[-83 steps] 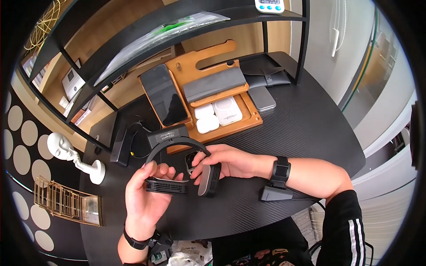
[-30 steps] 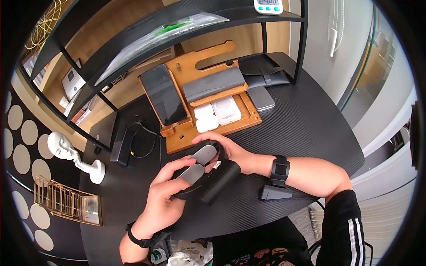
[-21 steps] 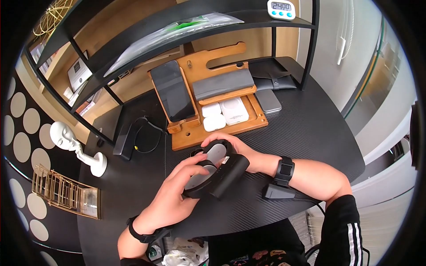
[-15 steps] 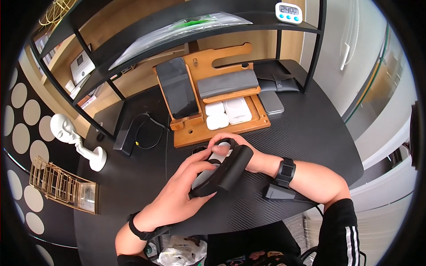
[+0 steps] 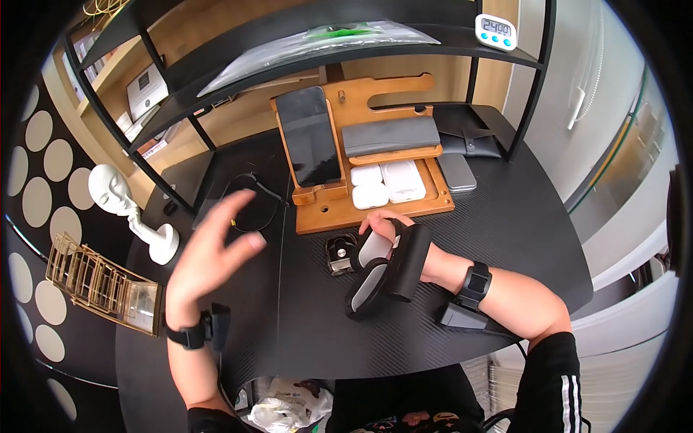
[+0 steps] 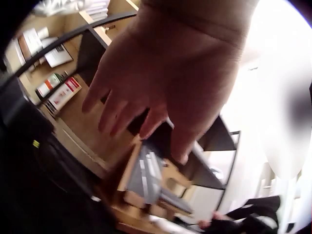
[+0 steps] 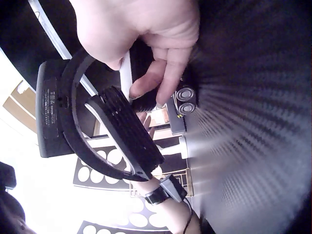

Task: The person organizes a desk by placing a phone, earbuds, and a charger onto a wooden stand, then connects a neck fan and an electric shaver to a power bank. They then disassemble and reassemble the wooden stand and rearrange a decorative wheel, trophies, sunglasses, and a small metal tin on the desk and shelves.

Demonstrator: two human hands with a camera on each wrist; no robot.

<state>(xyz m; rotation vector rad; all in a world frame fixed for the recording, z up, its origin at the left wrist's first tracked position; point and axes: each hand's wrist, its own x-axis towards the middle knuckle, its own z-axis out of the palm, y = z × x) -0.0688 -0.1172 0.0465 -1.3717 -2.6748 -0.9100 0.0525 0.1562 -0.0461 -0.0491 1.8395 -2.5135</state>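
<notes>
My right hand point(image 5: 384, 225) grips one end of a black neck fan point(image 5: 411, 263), holding it over the middle of the desk. Its curved band, thick rear housing and grey inner pads show in the head view. In the right wrist view, fingers of that hand point(image 7: 141, 29) curl at one arm, while the slotted free arm point(image 7: 129, 131) hangs beside them. My left hand point(image 5: 206, 256) is off the fan, fingers spread, above the desk's left side. The left wrist view shows the same palm point(image 6: 165, 68) holding nothing. Just left of the fan lies a wristwatch point(image 5: 341, 252).
A wooden stand point(image 5: 375, 215) behind the fan bears a phone point(image 5: 309, 137), a grey case point(image 5: 390, 137) and white earbud cases point(image 5: 369, 195). Left are a cable loop point(image 5: 253, 224), a white figurine point(image 5: 119, 195) and a gold rack point(image 5: 94, 289). A shelf point(image 5: 498, 58) spans the back.
Both hands held the neck fan earlier and turned it over. The left hand has since let go and moved left; the right hand keeps the fan. The head view has shifted, uncovering the wristwatch.
</notes>
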